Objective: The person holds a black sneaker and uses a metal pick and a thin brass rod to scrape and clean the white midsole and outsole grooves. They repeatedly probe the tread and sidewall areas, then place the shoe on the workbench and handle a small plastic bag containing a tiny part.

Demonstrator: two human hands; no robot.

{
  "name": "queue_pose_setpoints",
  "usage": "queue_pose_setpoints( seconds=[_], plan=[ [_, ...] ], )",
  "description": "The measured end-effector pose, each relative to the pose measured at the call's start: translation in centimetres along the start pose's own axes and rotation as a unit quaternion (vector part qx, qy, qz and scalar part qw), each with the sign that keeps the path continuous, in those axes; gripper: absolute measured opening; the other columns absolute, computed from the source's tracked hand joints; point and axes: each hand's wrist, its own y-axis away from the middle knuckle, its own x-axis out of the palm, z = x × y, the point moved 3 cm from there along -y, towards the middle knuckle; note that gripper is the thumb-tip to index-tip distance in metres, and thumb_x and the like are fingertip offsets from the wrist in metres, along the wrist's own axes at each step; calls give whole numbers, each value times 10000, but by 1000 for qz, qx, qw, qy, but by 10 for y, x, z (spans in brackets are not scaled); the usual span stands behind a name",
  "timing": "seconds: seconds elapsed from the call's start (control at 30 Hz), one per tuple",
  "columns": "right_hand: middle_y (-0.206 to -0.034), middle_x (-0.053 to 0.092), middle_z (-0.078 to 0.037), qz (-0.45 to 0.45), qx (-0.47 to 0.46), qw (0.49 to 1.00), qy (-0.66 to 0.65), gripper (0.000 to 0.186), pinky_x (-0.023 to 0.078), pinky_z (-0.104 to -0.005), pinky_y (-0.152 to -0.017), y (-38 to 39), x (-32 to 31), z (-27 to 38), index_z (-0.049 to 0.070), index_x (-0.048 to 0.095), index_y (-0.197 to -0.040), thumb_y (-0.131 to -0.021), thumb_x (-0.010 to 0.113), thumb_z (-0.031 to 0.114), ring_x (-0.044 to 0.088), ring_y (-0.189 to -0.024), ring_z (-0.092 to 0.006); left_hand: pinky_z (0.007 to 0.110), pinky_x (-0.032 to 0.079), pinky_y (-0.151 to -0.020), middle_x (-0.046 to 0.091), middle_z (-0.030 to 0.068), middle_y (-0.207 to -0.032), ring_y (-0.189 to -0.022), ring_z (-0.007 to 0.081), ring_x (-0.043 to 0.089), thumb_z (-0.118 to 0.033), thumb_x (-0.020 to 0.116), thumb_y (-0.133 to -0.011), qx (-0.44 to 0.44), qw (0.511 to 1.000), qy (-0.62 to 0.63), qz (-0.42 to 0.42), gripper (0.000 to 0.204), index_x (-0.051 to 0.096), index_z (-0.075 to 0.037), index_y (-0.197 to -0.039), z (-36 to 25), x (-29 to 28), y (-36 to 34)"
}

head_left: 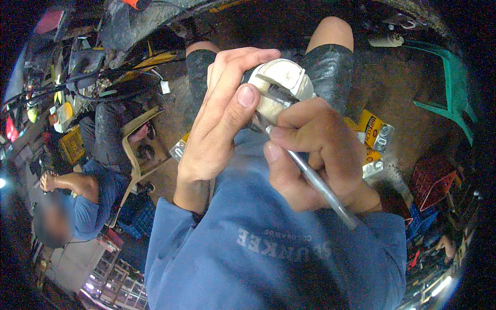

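In front of my chest, between my knees, is a rounded white piece (289,72) with a raised band and a dark recess in its near side; its kind I cannot make out. My left hand (219,111) is wrapped around its left side, the thumb pressed near the recess. A slim metal rod-shaped tool (323,187) lies pinched between the thumb and fingers of my right hand (325,150). Its upper end points at the recess, and its shaft slants down to the right below my hand. Fingers partly hide the tool's tip and the piece's lower edge.
Yellow printed boxes (375,129) lie on the floor to my right, near a green plastic chair (450,77) and a red crate (435,181). At left, a person in blue (95,191) sits by a beige chair (135,168). Cables (103,85) cross the upper left.
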Motion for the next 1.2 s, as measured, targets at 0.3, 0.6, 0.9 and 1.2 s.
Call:
queue_pose_setpoints(
  seconds=[0.3,0.6,0.9,1.2],
  plan=[
    [-956,753,-150,-3,-68,996,-53,253,564,-325,-672,-7,1,-9,36,698,-1041,-841,828,-48,724,-765,-229,423,327,-1230,573,175,-1432,-1389,323,493,-463,437,-1147,-10,999,26,16,575,649,-31,-1463,0,-1,-1],
    [-935,760,-146,-12,-53,997,-59,292,573,-340,-648,-5,1,-8,51,691,-1009,-784,830,-75,741,-735,-248,420,331,-1228,578,168,-1427,-1384,316,494,-488,443,-1152,-6,999,30,20,587,654,-33,-1456,-2,-1,-2],
    [-920,763,-146,9,-24,999,-38,311,576,-348,-648,-1,-3,-5,60,692,-1001,-758,834,-73,750,-735,-255,427,322,-1232,579,171,-1425,-1380,324,494,-492,434,-1148,8,999,35,22,596,655,-33,-1459,3,-1,-2],
    [-921,761,-145,1,-19,999,-42,292,546,-331,-621,-3,-3,-3,62,686,-996,-775,821,-71,716,-702,-230,440,309,-1240,565,187,-1460,-1396,343,485,-493,437,-1146,42,998,-13,47,607,623,-38,-1503,4,-5,-5]
  ],
)
